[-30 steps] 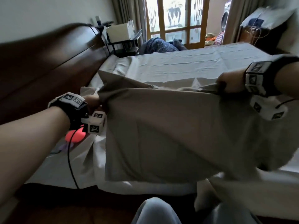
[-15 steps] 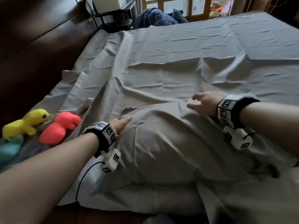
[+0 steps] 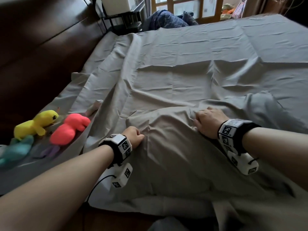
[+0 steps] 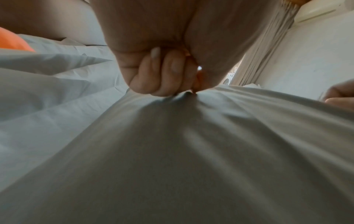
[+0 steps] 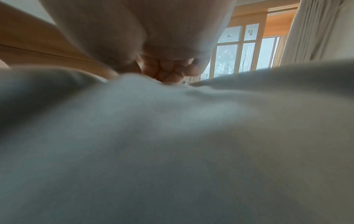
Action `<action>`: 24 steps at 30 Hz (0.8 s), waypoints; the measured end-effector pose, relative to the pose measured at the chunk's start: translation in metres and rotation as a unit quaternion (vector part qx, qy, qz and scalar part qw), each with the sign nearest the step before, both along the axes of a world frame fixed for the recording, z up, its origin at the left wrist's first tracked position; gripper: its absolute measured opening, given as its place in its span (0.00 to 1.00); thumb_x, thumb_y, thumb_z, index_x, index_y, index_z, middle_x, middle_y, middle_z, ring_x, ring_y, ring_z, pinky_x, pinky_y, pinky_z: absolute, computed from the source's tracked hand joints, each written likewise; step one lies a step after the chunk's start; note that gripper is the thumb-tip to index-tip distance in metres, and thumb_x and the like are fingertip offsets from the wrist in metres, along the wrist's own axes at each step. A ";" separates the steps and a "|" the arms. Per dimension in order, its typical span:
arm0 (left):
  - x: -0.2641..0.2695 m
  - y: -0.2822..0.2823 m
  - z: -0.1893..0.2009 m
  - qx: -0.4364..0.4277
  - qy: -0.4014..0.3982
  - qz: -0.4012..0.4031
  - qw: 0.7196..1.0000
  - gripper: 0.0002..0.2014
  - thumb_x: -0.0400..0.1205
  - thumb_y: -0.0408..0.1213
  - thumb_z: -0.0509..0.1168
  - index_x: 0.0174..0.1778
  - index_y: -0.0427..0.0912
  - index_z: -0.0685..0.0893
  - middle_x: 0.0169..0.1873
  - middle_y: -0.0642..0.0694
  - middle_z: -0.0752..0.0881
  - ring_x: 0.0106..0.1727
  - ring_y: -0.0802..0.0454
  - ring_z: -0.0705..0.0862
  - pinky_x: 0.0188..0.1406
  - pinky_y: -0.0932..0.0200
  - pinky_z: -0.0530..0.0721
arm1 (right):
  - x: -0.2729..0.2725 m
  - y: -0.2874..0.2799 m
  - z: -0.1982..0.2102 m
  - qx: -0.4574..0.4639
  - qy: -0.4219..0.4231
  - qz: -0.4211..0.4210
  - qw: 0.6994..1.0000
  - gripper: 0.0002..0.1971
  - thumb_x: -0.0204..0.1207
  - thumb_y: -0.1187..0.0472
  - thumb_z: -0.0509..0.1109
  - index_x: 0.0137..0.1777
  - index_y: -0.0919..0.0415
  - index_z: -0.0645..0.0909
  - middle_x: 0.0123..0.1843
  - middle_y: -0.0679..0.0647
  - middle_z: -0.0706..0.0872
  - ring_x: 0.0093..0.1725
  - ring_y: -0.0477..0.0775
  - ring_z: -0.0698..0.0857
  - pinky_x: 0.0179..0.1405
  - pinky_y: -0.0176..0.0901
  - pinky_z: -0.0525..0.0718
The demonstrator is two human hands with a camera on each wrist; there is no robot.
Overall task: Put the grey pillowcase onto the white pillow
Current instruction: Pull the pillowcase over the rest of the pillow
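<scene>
The grey pillowcase [image 3: 175,164] lies spread over a bulging pillow at the near edge of the bed. A paler strip, the white pillow [image 3: 155,206], shows under its near edge. My left hand [image 3: 135,136] sits at the pillowcase's far left part. In the left wrist view its fingers [image 4: 162,78] are curled and pinch a fold of the grey cloth [image 4: 191,151]. My right hand [image 3: 208,120] lies on the far edge, with wrinkles gathered at its fingers. Its fingers [image 5: 172,71] are bent into the cloth [image 5: 172,136] in the right wrist view.
A yellow plush duck [image 3: 36,124], a pink plush toy [image 3: 70,129] and a teal one [image 3: 18,150] lie left of the pillow by the dark headboard [image 3: 41,47]. The grey bed sheet [image 3: 200,55] stretches away behind. A black shelf [image 3: 123,19] and blue clothes [image 3: 166,20] stand beyond the bed.
One second ago both hands held the pillowcase stretched in the air. It then came down over the pillow. The fingers, loose half a second ago, now curl into the cloth.
</scene>
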State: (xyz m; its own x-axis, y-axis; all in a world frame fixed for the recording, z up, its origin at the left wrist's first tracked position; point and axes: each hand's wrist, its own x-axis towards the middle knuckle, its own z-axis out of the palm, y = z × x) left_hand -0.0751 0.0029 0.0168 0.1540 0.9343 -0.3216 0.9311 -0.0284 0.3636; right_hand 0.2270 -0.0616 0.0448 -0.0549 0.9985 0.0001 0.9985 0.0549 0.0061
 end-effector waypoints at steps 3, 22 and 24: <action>-0.001 -0.011 0.010 -0.021 -0.008 -0.022 0.999 0.17 0.79 0.39 0.65 0.22 0.43 0.78 0.21 0.49 0.78 0.27 0.53 0.76 0.26 0.63 0.72 | -0.012 -0.011 0.005 -0.015 -0.009 -0.009 1.000 0.26 0.67 0.29 0.62 0.52 0.48 0.79 0.58 0.51 0.84 0.63 0.57 0.79 0.59 0.50 0.75; 0.014 -0.048 0.035 0.147 0.060 -0.172 0.972 0.08 0.78 0.46 0.66 0.50 0.54 0.88 0.45 0.49 0.89 0.50 0.46 0.87 0.50 0.55 0.85 | 0.010 -0.077 0.080 -0.159 0.156 0.055 0.973 0.11 0.66 0.55 0.69 0.24 0.55 0.78 0.23 0.51 0.79 0.25 0.46 0.76 0.33 0.45 0.81; 0.020 -0.055 0.036 0.150 0.080 -0.175 0.970 0.08 0.78 0.46 0.62 0.47 0.51 0.84 0.45 0.46 0.88 0.50 0.42 0.87 0.48 0.52 0.85 | 0.008 -0.079 0.079 -0.189 0.144 0.064 0.969 0.11 0.67 0.57 0.69 0.24 0.57 0.78 0.22 0.51 0.79 0.25 0.45 0.75 0.31 0.43 0.79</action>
